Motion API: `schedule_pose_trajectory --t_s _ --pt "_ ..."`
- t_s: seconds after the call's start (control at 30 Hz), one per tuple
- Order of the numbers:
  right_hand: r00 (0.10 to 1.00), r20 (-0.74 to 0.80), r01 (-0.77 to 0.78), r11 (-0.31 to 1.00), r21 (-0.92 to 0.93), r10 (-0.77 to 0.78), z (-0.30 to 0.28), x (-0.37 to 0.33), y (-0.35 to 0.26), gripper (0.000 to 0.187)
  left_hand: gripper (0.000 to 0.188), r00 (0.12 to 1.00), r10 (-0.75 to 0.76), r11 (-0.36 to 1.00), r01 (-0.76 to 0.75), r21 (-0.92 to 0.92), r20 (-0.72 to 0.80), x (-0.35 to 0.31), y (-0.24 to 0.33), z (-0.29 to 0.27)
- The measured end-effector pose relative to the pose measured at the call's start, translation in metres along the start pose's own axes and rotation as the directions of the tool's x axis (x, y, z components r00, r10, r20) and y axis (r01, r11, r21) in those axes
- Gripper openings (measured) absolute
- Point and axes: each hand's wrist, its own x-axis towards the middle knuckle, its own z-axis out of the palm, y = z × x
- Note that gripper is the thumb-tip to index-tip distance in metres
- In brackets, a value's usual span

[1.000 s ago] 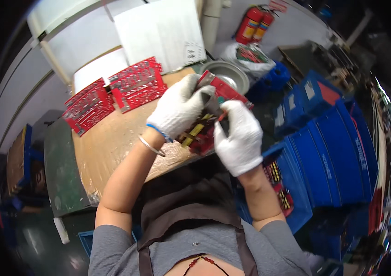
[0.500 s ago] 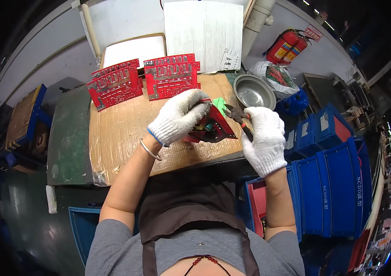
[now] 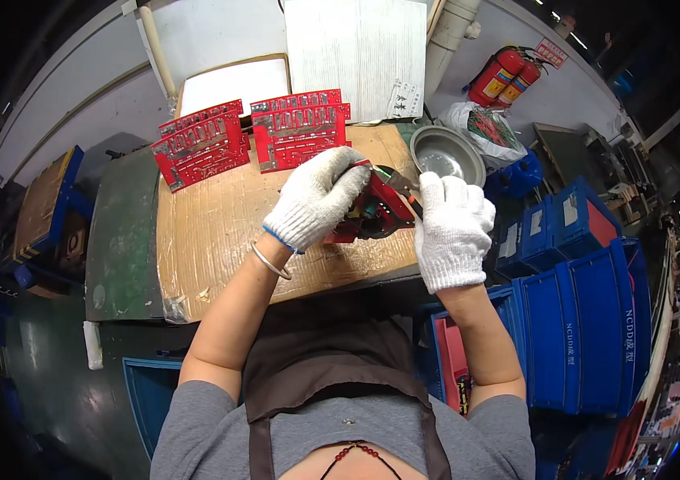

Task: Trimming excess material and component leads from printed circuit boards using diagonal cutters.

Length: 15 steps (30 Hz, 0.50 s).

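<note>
Wearing a white knit glove, my left hand [image 3: 316,196] is closed on a red circuit board [image 3: 388,198], which is held tilted above the cardboard-covered tabletop. Dark and green components show on its near side, partly hidden in shadow. My right hand [image 3: 456,228], also gloved, grips cutting pliers [image 3: 414,205] with orange and black handles. Their jaws meet the board's upper right edge; what lies between them cannot be made out. Beyond my left hand, more red circuit boards stand upright in a left group [image 3: 204,148] and a right group [image 3: 300,132].
A round metal bowl [image 3: 440,152] sits at the table's back right, near a plastic bag [image 3: 484,136] of red and green pieces. Blue crates [image 3: 584,320] are stacked to my right. Red fire extinguishers [image 3: 496,76] are by the wall. Cardboard [image 3: 204,248] covers the tabletop.
My right hand has moved up and left with the pliers, bringing their jaws to the board. The bright green piece seen beside the board earlier is now mostly out of sight.
</note>
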Motion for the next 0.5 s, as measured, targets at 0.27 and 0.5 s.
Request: schedule_pose_trajectory --t_s 0.27,0.5 --pt "0.882 0.433 -0.317 0.443 0.839 -0.188 0.009 0.002 0.025 0.027 0.024 0.989 0.075 0.987 -0.055 -0.148 0.129 -0.007 0.001 -0.014" --pt "0.67 0.641 -0.717 -0.104 0.689 -0.374 0.019 -0.002 0.013 0.038 0.052 0.977 0.179 0.962 -0.15 -0.228 0.115 -0.023 -0.02 -0.021"
